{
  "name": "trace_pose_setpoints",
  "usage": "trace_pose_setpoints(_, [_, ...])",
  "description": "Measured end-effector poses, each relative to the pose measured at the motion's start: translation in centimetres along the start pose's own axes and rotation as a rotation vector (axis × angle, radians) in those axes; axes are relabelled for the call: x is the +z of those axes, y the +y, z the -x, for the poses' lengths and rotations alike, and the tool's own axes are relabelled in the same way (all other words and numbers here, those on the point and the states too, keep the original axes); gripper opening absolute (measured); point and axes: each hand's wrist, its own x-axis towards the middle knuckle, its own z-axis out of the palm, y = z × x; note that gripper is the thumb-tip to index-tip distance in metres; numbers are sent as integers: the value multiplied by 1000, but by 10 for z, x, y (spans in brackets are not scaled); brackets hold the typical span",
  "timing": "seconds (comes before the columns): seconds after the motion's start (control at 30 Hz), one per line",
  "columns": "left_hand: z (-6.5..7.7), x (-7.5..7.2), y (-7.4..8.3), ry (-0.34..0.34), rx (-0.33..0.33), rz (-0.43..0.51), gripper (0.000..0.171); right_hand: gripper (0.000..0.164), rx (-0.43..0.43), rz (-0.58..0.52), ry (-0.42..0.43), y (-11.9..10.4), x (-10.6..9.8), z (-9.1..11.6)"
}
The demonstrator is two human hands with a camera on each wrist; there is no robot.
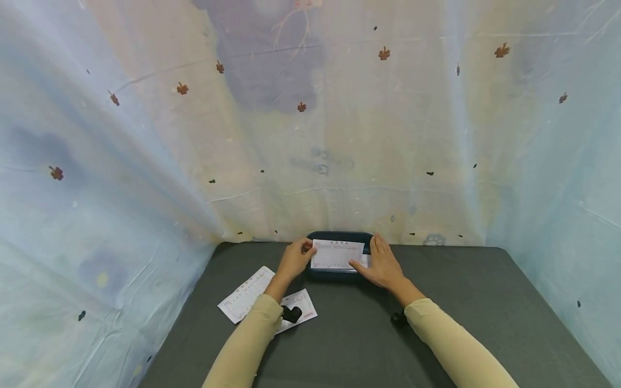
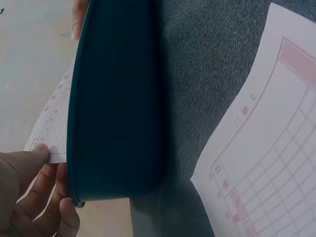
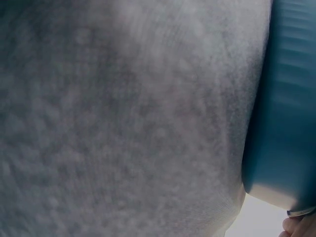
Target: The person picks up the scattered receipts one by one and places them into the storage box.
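Observation:
A dark blue tub (image 1: 335,276) stands at the back of the table, with a printed paper form (image 1: 338,254) over its opening. My left hand (image 1: 294,261) pinches the form's left edge between thumb and fingers, as the left wrist view also shows. A second sheet (image 1: 366,261) shows partly beneath the form. On the tub's right end my right hand (image 1: 380,265) rests with straight fingers, its thumb reaching over the form's lower right corner. In the right wrist view, only a few fingertips (image 3: 302,226) appear below the tub's rim.
Two more printed sheets lie on the dark grey table (image 1: 349,339): one long sheet (image 1: 248,293) at the left, and another sheet (image 1: 304,307) partly under my left forearm. A patterned curtain (image 1: 339,161) hangs behind the table and along its sides.

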Motion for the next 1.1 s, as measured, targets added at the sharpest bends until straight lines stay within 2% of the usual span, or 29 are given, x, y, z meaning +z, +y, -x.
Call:
trace_pose_setpoints(0.6, [1, 5, 3, -30, -4, -59, 18, 117, 11, 12, 0, -3, -1, 0])
trace_pose_setpoints(0.87, [3, 1, 4, -25, 9, -44, 17, 117, -1, 22, 3, -2, -1, -1])
trace_pose_setpoints(1.1, [7, -5, -2, -26, -39, -63, 12, 116, -19, 5, 22, 0, 1, 1])
